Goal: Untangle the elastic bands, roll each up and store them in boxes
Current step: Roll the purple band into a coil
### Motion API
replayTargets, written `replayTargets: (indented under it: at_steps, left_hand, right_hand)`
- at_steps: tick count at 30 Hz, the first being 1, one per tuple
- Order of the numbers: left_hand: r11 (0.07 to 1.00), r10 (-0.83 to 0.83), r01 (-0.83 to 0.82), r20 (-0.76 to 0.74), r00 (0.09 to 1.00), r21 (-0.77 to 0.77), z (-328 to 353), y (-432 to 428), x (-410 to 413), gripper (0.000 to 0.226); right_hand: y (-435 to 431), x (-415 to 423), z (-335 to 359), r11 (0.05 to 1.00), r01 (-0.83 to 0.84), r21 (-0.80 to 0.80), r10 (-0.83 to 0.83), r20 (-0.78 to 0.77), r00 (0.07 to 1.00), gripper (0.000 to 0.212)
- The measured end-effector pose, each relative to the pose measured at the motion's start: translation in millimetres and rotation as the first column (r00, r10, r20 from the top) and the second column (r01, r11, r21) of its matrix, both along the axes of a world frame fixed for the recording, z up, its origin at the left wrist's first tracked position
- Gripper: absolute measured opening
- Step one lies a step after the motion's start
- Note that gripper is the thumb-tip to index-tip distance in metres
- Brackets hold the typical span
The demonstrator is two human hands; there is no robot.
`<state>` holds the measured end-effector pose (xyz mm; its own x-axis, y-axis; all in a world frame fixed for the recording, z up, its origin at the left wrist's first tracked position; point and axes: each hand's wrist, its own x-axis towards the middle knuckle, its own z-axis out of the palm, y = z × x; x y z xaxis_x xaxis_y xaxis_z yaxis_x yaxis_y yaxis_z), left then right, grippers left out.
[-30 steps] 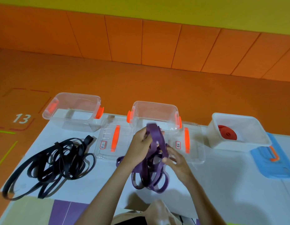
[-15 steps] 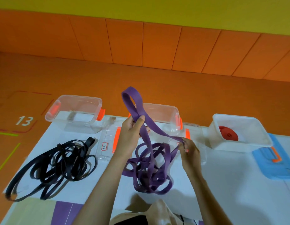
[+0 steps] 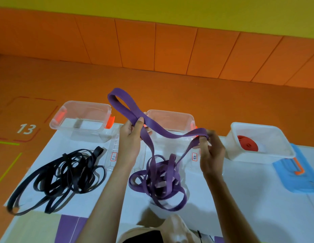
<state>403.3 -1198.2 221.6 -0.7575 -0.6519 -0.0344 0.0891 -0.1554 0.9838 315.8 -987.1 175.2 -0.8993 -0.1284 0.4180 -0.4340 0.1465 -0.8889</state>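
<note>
A purple elastic band (image 3: 158,179) lies in a tangled heap on the white table, with one end lifted. My left hand (image 3: 130,141) pinches the band below a raised loop that stands above the boxes. My right hand (image 3: 210,151) grips the same strand further along, to the right. A black elastic band (image 3: 65,174) lies tangled at the left. Two clear boxes with orange clips, one (image 3: 82,116) at the back left and one (image 3: 172,118) at the back centre, stand open. A white box (image 3: 261,151) at the right holds a rolled red band (image 3: 247,146).
Two clear lids, one (image 3: 114,155) between the boxes and one (image 3: 193,156) under my right hand, lie flat on the table. A blue lid (image 3: 296,174) lies at the far right. Orange floor with a "13" marking (image 3: 26,128) lies beyond the table's left edge.
Both hands have lifted a strand out of the purple heap and spread apart; my left hand has risen with the loop and my right hand has moved right, drawing the strand out between them.
</note>
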Motion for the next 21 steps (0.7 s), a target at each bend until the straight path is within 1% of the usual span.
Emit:
replayTargets:
  at_steps: [2,3,5,7,8,10,11,12,13,15,16,17,18,19,20,21]
  left_hand:
    - [1.0,0.013,-0.013,-0.02,1.0,0.018,0,0,0,0.021]
    - [0.999,0.022,-0.021,-0.022,1.0,0.024,-1,-1,0,0.021]
    - [0.999,0.042,-0.041,-0.019,0.999,0.025,-4,-3,1,0.021]
    - [0.998,0.055,-0.055,-0.01,0.998,0.001,-8,-5,1,0.022]
    - [0.998,0.057,-0.057,-0.004,0.998,-0.018,-10,-5,0,0.023]
    - [0.998,0.041,-0.041,-0.009,0.999,-0.05,-14,-4,0,0.025]
    - [0.998,0.026,-0.027,-0.011,1.0,-0.061,-17,-2,0,0.025]
    - [0.997,0.013,-0.013,-0.004,1.0,-0.082,-20,-1,0,0.026]
    - [0.994,0.004,-0.002,0.016,1.0,-0.113,-23,1,-1,0.026]
    - [0.981,-0.008,0.022,0.071,0.997,-0.194,-30,5,-3,0.025]
    - [0.973,-0.025,0.046,0.096,0.995,-0.226,-34,8,-3,0.025]
    - [0.965,-0.055,0.083,0.118,0.991,-0.248,-38,12,-3,0.024]
    - [0.953,-0.092,0.129,0.146,0.985,-0.272,-43,16,-4,0.024]
    - [0.934,-0.122,0.173,0.177,0.977,-0.312,-49,20,-3,0.023]
    - [0.907,-0.148,0.216,0.207,0.967,-0.361,-55,24,-2,0.022]
    - [0.877,-0.177,0.261,0.234,0.956,-0.403,-60,27,-1,0.021]
  right_hand:
    - [-3,1,9,1.0,0.004,-0.016,-0.004,-0.01,1.0,0.015]
    - [-4,1,11,1.0,-0.008,0.004,0.008,-0.008,1.0,0.014]
    - [-3,2,6,0.996,-0.037,0.079,0.036,0.007,0.999,0.011]
    - [1,1,-7,0.975,-0.101,0.2,0.091,0.06,0.994,0.011]
    - [4,1,-15,0.945,-0.162,0.284,0.139,0.097,0.985,0.01]
    - [9,1,-32,0.842,-0.295,0.452,0.261,0.138,0.955,0.005]
    - [11,3,-40,0.792,-0.363,0.49,0.312,0.186,0.932,0.003]
    - [13,5,-46,0.755,-0.44,0.486,0.339,0.285,0.896,0.003]
    - [14,6,-49,0.724,-0.521,0.452,0.349,0.412,0.842,0.007]
    - [16,7,-52,0.634,-0.683,0.362,0.367,0.638,0.678,0.029]
    - [18,7,-54,0.569,-0.746,0.346,0.371,0.702,0.608,0.042]
    - [18,6,-57,0.515,-0.781,0.354,0.368,0.731,0.574,0.051]
    - [19,4,-57,0.488,-0.779,0.393,0.354,0.726,0.589,0.055]
    - [18,0,-55,0.502,-0.736,0.455,0.332,0.684,0.649,0.052]
    - [16,-3,-52,0.559,-0.666,0.494,0.31,0.621,0.72,0.045]
    - [13,-5,-46,0.661,-0.588,0.467,0.285,0.568,0.772,0.037]
